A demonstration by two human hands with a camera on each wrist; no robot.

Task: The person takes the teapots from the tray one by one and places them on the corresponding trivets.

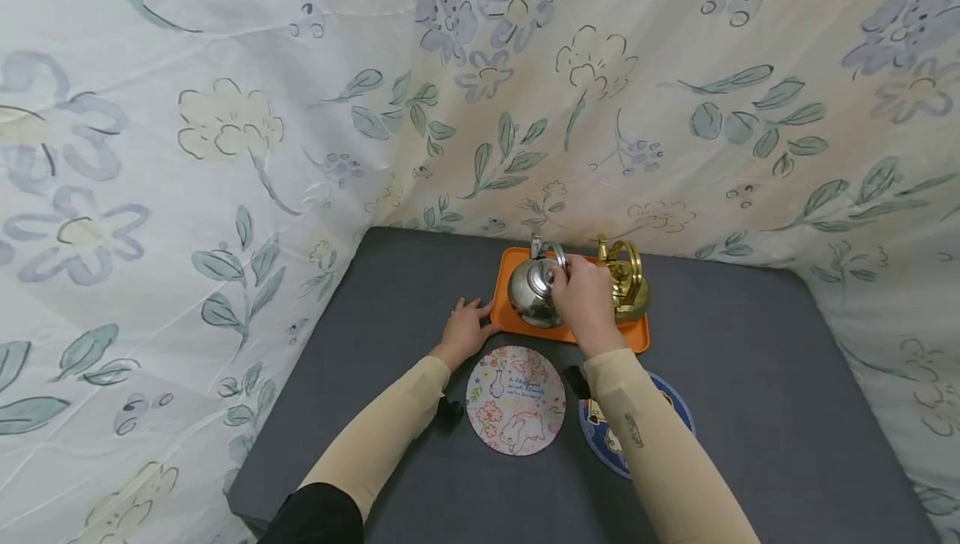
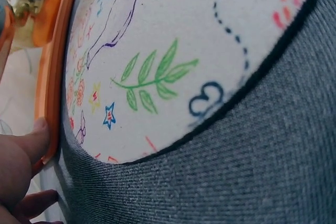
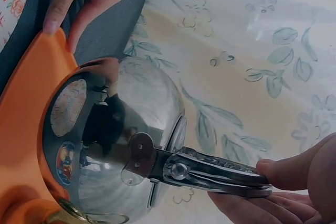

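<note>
The right hand [image 1: 585,298] reaches over the orange tray [image 1: 637,334] at the far middle of the bench [image 1: 750,411]. Its fingers [image 3: 294,174] are curled around the metal handle [image 3: 210,170] of the silver kettle [image 1: 532,290], thumb on top and the other fingers beneath, as the right wrist view shows. The silver kettle stands on the left part of the tray; a gold kettle [image 1: 626,277] stands just beside it on the right part.

The left hand [image 1: 467,329] lies on the bench at the tray's left edge, fingers [image 2: 39,140] straight and relaxed, with one fingertip touching the orange rim.

Near the tray, on the dark grey cloth, lies a round white coaster [image 1: 516,400] with coloured drawings. A blue-rimmed coaster [image 1: 603,440] lies just to its right, partly under the right forearm. A flowered sheet [image 1: 225,111] hangs behind and at both sides.
</note>
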